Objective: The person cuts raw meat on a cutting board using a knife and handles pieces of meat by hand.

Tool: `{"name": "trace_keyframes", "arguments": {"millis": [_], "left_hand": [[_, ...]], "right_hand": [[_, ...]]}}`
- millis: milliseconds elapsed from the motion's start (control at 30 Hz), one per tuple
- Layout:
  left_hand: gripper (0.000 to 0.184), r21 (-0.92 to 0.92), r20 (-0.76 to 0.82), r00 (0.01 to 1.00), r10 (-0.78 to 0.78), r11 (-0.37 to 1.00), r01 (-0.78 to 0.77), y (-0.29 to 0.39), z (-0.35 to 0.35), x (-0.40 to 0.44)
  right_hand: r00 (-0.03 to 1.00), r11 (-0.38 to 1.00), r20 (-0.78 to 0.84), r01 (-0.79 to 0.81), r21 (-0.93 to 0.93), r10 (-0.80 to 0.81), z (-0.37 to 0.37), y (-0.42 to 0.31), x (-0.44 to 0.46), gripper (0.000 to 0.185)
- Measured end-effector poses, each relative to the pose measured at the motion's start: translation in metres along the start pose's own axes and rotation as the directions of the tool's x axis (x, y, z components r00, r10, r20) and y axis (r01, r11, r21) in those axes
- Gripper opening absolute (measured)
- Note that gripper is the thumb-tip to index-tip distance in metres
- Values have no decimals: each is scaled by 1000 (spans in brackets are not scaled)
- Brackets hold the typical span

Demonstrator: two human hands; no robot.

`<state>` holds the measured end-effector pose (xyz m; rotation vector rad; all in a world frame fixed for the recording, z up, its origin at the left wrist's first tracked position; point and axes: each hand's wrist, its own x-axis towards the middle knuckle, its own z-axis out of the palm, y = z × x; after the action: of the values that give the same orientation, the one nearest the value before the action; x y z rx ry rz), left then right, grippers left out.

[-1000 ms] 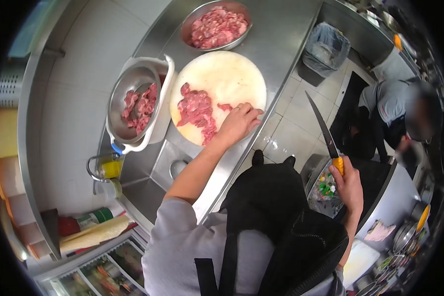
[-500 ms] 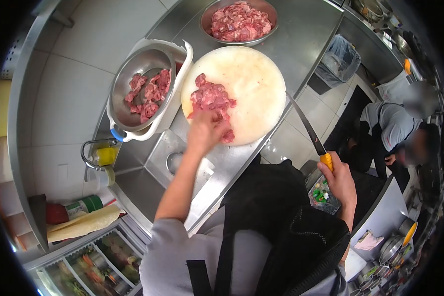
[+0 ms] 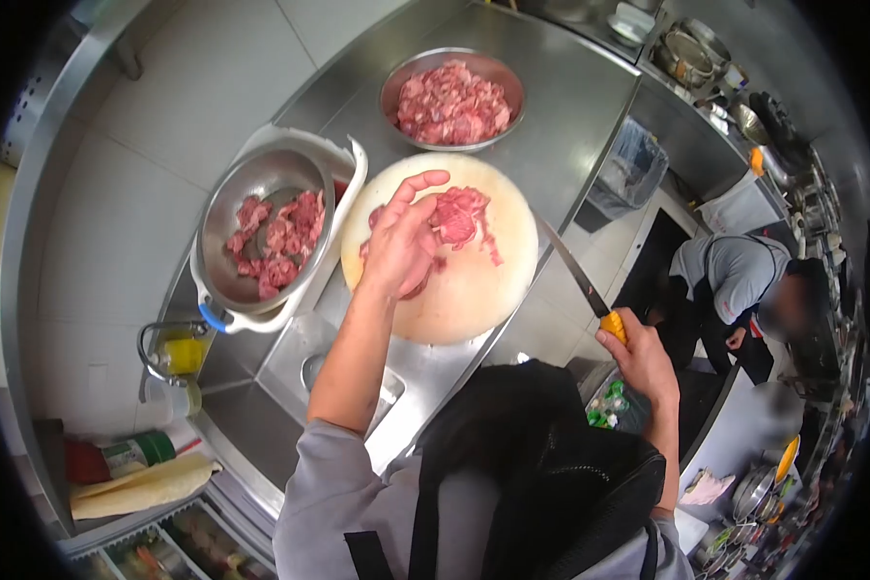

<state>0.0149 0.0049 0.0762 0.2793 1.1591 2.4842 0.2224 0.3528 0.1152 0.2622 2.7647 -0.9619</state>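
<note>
My left hand [image 3: 401, 246] is over the round white cutting board [image 3: 474, 304], palm turned to the right, with its fingers stretched out. Just right of its fingers lies a clump of raw red meat [image 3: 459, 217], a thin strip trailing from it. More meat shows beneath and beside the hand, partly hidden. Off the board's right side, my right hand [image 3: 640, 356] grips the yellow handle of a long knife [image 3: 572, 269]. Its blade points up and left, the tip close to the board's edge.
A steel bowl [image 3: 452, 143] heaped with cut meat stands behind the board. To the left, another steel bowl [image 3: 219, 217] with some meat rests tilted in a white tub [image 3: 350, 198]. A sink [image 3: 246, 396] lies nearer me. A co-worker [image 3: 735, 275] bends at the right.
My left hand has moved up from the board's near left and opened; the meat clump now lies farther right, more spread out. The knife stays in my right hand. The whole view has shifted.
</note>
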Motion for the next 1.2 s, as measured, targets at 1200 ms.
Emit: {"name": "trace_keyframes", "arguments": {"millis": [1200], "left_hand": [[29,890,-456,684,570,281,359,-170,13,-18]], "right_hand": [[835,810,521,425,-404,-177,-9,4,172,44]]}}
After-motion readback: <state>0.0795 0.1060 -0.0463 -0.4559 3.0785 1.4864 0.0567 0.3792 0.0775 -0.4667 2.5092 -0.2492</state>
